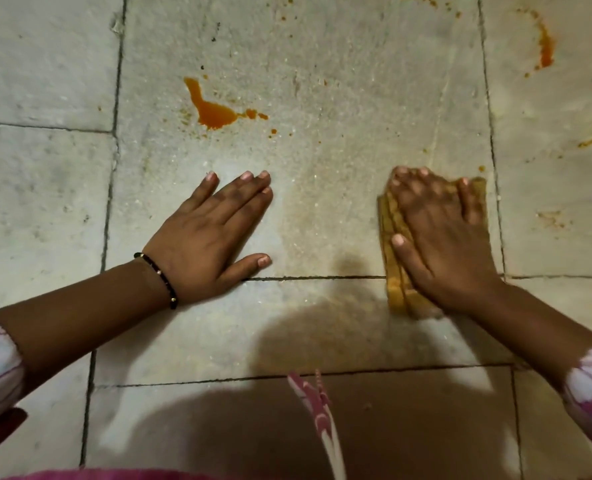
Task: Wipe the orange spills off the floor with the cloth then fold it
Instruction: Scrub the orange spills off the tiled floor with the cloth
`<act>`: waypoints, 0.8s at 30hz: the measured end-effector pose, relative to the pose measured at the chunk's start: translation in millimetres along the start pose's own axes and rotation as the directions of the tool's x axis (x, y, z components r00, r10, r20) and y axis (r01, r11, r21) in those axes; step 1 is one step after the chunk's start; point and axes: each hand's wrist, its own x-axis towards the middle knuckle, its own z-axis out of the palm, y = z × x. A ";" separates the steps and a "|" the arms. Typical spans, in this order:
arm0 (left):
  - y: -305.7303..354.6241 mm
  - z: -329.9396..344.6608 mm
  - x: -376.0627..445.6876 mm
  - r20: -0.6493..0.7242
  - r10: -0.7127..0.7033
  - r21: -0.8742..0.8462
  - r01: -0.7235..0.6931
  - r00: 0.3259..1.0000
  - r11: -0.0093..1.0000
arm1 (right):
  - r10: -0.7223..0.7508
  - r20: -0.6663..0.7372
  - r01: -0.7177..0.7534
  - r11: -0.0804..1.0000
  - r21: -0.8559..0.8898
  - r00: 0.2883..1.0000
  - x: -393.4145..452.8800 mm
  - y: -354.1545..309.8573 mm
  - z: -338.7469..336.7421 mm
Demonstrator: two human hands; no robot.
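Right hand (439, 237) flat, fingers spread, pressing the folded orange cloth (396, 271) to the floor (322, 98) at four o'clock, blurred as if mid-wipe. Left hand (211, 237) lies splayed on bare tile, likely bracing her weight. The big orange spill (215, 112) waits at eleven o'clock; more streaks (545, 50) at one o'clock.

Cloth (396, 258) mostly under blurred right hand (439, 237)

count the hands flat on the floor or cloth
2. The left hand lies flat on the bare floor, fingers straight. The right hand presses flat on the cloth to its right. Neither is hidden.
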 end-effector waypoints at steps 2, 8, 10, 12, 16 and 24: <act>1.3 0.0 0.3 0.002 -0.004 0.000 0.004 1.000 1.000 | -0.101 0.015 0.101 0.995 -0.014 0.995 -9.1 -25.1 4.3; 2.3 -1.5 1.0 0.016 -0.008 0.005 0.008 1.000 1.000 | -0.259 0.026 0.259 0.965 -0.028 0.966 66.0 -29.5 -3.1; 1.8 -1.2 0.7 0.016 -0.007 0.012 0.007 1.000 1.000 | -0.123 0.031 0.123 0.992 0.019 0.992 68.2 -1.3 -4.8; 1.7 -0.1 1.1 0.014 -0.004 0.020 0.004 1.000 1.000 | -0.028 -0.017 0.028 1.000 0.011 0.999 48.1 18.8 -2.9; 3.0 1.0 0.1 -0.015 -0.022 0.032 0.022 1.000 0.999 | 0.032 -0.014 -0.032 0.999 -0.012 0.999 -0.3 -15.8 6.7; 6.3 -1.8 0.6 0.015 -0.041 0.050 0.040 0.999 0.998 | -0.193 0.022 0.193 0.981 -0.004 0.981 81.2 -43.3 -3.9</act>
